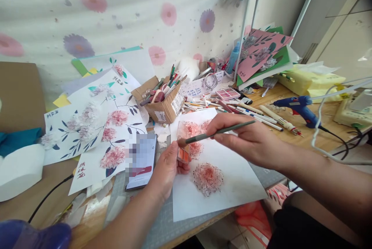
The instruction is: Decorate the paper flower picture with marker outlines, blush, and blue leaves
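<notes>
In the middle of the view, my left hand [168, 169] is closed around a small palette [183, 153] with orange and reddish pans and a clear lid. My right hand [236, 134] pinches a makeup-style brush [216, 132] with a green handle. The brush's brown bristles are at the upper part of the palette; whether they touch the colour I cannot tell. Underneath lies a white paper sheet [223, 191] bearing pinkish-orange ruffled flowers. One flower [208, 179] shows fully near the front; those behind are partly covered by my hands and the palette.
A phone [142, 162] lies left of my left hand. Finished flower pictures [87, 125] spread further left. Behind stands a cardboard box [165, 105] of pens and brushes. Loose pens, a pink palette [228, 94] and a blue glue gun [299, 107] with its cable lie to the right.
</notes>
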A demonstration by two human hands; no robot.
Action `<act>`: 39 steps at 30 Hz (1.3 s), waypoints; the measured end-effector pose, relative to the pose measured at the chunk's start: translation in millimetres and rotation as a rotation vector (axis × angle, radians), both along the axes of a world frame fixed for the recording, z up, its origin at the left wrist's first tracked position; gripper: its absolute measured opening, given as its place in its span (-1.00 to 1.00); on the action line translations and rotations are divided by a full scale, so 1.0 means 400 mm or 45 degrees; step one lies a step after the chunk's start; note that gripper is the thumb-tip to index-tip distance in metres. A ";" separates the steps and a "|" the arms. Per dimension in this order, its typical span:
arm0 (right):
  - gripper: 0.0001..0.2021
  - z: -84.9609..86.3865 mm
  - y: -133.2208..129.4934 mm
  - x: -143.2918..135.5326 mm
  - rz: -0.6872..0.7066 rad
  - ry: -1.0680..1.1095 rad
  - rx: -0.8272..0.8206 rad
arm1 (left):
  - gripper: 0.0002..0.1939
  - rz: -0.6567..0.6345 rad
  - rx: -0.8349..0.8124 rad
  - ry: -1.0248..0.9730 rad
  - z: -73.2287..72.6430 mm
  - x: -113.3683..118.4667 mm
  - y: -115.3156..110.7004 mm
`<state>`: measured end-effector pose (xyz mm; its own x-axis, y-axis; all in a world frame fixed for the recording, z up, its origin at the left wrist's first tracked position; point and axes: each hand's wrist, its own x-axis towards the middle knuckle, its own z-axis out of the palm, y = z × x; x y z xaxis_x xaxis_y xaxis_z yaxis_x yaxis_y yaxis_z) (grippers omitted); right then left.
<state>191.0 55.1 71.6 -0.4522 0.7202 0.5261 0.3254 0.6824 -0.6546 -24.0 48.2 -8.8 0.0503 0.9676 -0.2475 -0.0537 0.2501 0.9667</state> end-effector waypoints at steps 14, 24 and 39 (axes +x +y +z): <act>-0.87 -0.005 -0.002 0.024 -0.113 0.035 -0.017 | -0.38 0.052 0.066 0.145 0.019 0.009 0.001; -0.89 -0.005 0.013 0.038 -0.094 0.136 -0.053 | -0.41 0.006 0.088 0.167 0.033 0.020 0.017; -0.88 -0.008 0.001 0.020 -0.077 0.099 0.038 | -0.43 -0.038 0.127 0.108 0.009 -0.003 0.017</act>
